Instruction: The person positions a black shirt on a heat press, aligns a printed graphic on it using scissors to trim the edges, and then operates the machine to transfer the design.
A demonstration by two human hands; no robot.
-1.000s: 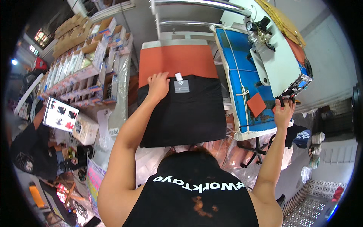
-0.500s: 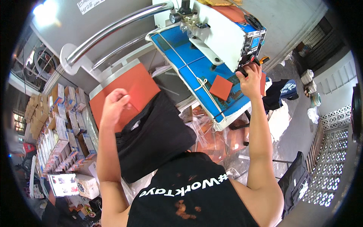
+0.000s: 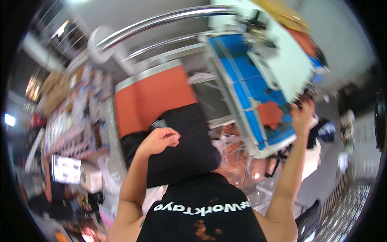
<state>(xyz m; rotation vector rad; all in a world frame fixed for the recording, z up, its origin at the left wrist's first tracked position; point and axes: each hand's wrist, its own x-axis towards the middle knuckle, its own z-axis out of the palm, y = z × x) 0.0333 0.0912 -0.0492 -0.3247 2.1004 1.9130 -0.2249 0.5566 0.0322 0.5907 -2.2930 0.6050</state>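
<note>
A black garment (image 3: 185, 145) lies on the orange press platen (image 3: 153, 97) in front of me. My left hand (image 3: 161, 140) hovers over the garment's left part with its fingers curled in and nothing in it. My right hand (image 3: 302, 111) is raised to the right, at the lower edge of the white press head (image 3: 282, 60) above the blue plate (image 3: 246, 97). Its fingers are at a dark handle there, but the blur hides whether they grip it. A small orange pad (image 3: 271, 113) sits on the blue plate beside that hand.
Shiny metal tubes (image 3: 153, 24) arch above the platen. Shelves with boxes and packages (image 3: 68, 113) fill the left side. Clear plastic wrapping (image 3: 238, 161) lies below the blue plate. A dark garment (image 3: 322, 131) is on the floor at the right.
The view has swung and blurred. My left hand has drawn back along the black garment and curled shut. My right hand stays raised at the press head.
</note>
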